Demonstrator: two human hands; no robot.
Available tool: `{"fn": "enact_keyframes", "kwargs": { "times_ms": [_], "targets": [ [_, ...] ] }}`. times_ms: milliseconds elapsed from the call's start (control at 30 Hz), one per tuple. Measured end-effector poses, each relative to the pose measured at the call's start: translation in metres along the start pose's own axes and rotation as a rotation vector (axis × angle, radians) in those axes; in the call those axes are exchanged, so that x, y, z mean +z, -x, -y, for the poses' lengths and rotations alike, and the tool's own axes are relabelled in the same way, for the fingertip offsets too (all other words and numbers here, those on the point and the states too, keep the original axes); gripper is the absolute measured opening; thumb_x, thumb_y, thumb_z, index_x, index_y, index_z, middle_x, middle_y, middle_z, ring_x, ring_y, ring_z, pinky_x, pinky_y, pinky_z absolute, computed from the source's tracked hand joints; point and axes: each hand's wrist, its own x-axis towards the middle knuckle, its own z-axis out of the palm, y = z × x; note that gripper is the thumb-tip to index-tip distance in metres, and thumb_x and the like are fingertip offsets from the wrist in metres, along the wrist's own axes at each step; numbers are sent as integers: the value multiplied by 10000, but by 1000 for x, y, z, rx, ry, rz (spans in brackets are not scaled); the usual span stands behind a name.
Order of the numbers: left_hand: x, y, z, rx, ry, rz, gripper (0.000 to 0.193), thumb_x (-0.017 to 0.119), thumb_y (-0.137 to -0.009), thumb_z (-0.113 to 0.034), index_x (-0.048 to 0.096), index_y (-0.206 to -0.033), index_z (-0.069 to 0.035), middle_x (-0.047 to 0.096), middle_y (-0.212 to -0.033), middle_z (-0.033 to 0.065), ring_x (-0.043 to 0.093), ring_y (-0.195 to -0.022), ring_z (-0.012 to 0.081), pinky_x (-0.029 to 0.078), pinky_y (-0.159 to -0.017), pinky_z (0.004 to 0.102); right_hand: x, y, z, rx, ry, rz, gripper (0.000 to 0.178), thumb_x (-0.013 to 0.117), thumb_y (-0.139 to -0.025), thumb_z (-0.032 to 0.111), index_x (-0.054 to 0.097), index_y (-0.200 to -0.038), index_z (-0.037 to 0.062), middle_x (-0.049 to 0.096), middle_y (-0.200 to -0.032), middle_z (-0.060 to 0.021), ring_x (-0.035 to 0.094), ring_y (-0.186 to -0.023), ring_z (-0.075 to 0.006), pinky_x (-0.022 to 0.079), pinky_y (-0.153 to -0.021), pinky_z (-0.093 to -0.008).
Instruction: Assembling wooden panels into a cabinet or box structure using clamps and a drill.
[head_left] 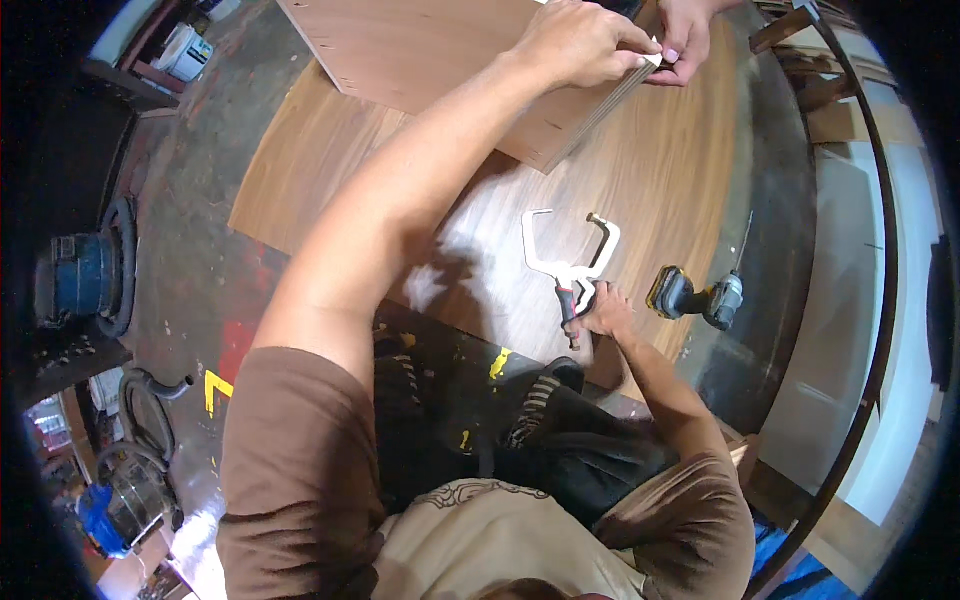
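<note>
Keep that pale plywood panel (430, 50) lying flat on the big walnut-veneer sheet (640, 170), left hand (580, 42) pinching its far corner, right hand (603, 312) closed on the metal locking C-clamp (568, 262) just below, yellow-black cordless drill (695, 296) beside.

A woodworking workshop: plywood sheets (640, 170) on the floor, a clamp (568, 255), cordless drill (697, 297), shop vacuum (82, 280).
</note>
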Motion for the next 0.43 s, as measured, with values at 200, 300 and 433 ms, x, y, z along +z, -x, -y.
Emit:
{"fn": "enact_keyframes", "kwargs": {
  "times_ms": [200, 300, 433],
  "targets": [
    [0, -1, 11, -23, 148, -3, 435, 573, -1025, -457, 717, -1296, -149, 668, -1370, 109, 611, -1285, 289, 444, -1082, 438, 31, -37, -27, -171, -494, 229, 613, 881, -714, 572, 762, -1015, 51, 704, -797, -76, 659, -737, -226, 531, -713, -343],
    [-4, 1, -7, -34, 127, 17, 427, 574, -1028, -449, 716, -1303, -156, 660, -1382, 112, 610, -1284, 297, 440, -1092, 436, 37, -39, -29, 1, -654, 569, 437, 835, -844, 479, 762, -977, 70, 673, -761, -12, 514, -541, -110, 412, -476, -303],
    [-2, 8, -1, -59, 227, 18, 425, 574, -1029, -445, 713, -1310, -158, 662, -1379, 112, 609, -1286, 303, 430, -1108, 437, 39, -27, -9, -125, -929, 656, 392, 798, -899, 434, 758, -1160, 145, 722, -837, -20, 477, -493, -101, 357, -416, -291]
  ]
}}
